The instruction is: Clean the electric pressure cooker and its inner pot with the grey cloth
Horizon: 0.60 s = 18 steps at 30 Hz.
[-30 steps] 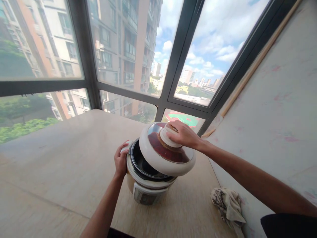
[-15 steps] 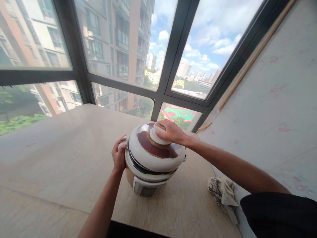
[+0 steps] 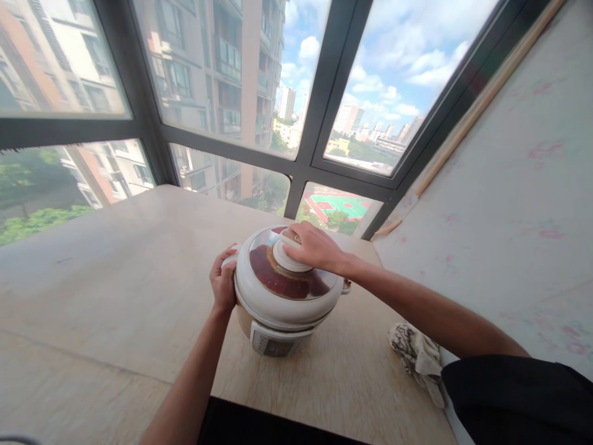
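Note:
An electric pressure cooker (image 3: 278, 342) with a control panel on its front stands on the stone-look ledge. Its white and dark red lid (image 3: 282, 285) sits down on the body, its rim meeting the body's rim. My right hand (image 3: 315, 247) is closed around the knob (image 3: 288, 254) on top of the lid. At the cooker's left side, my left hand (image 3: 223, 281) grips the white side handle (image 3: 232, 254); part of that handle is hidden by the fingers.
A crumpled patterned cloth (image 3: 417, 355) lies on the ledge at the right, by the papered wall (image 3: 519, 247). Dark window frames (image 3: 231, 143) stand behind the ledge (image 3: 115, 278). A dark flat edge (image 3: 269, 426) shows at the bottom.
The lid has come down and slightly left onto the cooker, and the dark gap beneath its rim has closed. Both hands keep their holds. The view has shifted slightly.

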Available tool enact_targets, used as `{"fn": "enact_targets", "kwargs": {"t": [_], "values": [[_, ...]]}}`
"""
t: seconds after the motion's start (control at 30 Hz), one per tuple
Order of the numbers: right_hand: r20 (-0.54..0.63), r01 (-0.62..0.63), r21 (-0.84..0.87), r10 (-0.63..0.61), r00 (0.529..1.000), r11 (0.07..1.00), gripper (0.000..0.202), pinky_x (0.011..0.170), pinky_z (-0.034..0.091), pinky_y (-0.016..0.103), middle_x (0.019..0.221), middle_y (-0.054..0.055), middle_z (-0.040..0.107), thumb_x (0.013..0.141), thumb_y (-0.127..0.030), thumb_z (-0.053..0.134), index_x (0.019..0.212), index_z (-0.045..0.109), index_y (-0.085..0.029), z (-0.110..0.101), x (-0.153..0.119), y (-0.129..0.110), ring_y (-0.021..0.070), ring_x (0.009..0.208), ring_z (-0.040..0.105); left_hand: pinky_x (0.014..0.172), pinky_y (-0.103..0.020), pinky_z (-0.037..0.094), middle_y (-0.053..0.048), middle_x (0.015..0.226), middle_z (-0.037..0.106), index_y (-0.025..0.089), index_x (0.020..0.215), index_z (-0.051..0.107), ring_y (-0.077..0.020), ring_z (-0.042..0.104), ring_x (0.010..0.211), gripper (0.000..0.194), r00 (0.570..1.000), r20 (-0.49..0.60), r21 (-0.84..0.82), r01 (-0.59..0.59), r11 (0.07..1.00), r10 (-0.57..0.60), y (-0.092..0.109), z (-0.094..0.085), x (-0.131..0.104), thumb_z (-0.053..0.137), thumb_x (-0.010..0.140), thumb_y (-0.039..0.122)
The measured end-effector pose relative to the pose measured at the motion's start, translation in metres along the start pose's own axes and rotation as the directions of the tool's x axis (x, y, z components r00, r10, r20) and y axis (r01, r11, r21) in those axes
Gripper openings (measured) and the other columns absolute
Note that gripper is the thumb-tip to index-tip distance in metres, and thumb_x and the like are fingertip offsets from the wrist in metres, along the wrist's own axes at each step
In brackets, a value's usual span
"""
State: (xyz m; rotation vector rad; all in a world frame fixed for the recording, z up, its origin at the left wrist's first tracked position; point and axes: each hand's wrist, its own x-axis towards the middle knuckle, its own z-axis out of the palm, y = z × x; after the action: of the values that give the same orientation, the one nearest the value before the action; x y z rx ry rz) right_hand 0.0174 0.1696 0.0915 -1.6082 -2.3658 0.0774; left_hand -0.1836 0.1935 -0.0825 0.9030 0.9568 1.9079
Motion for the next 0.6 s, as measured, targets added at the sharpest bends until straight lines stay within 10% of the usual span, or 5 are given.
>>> {"fn": "enact_targets", "kwargs": {"t": [0.37,0.6], "values": [[0.116,-0.106,-0.161,0.126,0.985,0.981,0.040,0.084,0.051,0.042,0.123,0.018,0.063,0.093,-0.042,0.051,0.123,0.057,-0.016,0.000,0.001,-0.018,0.0329,0.105,0.065,0.104,-0.037,0.044,-0.009,0.122,0.071,0.018,0.090,0.069,-0.0271,0.062,0.118,0.024,1.000,0.018,0.026,-0.013,1.000,0.013,-0.001,-0.001,0.000,0.062,0.073,0.033],[-0.008,-0.195,-0.277,0.201,0.980,0.941,0.039,0.078,0.053,0.042,0.119,0.022,0.065,0.095,-0.037,0.050,0.123,0.059,-0.012,0.012,0.006,-0.031,0.0343,0.102,0.068,0.104,-0.039,0.045,-0.010,0.126,0.069,0.018,0.092,0.070,-0.0281,0.062,0.119,0.025,1.000,0.006,0.007,0.026,1.000,-0.026,0.003,0.000,-0.002,0.063,0.073,0.033]]}}
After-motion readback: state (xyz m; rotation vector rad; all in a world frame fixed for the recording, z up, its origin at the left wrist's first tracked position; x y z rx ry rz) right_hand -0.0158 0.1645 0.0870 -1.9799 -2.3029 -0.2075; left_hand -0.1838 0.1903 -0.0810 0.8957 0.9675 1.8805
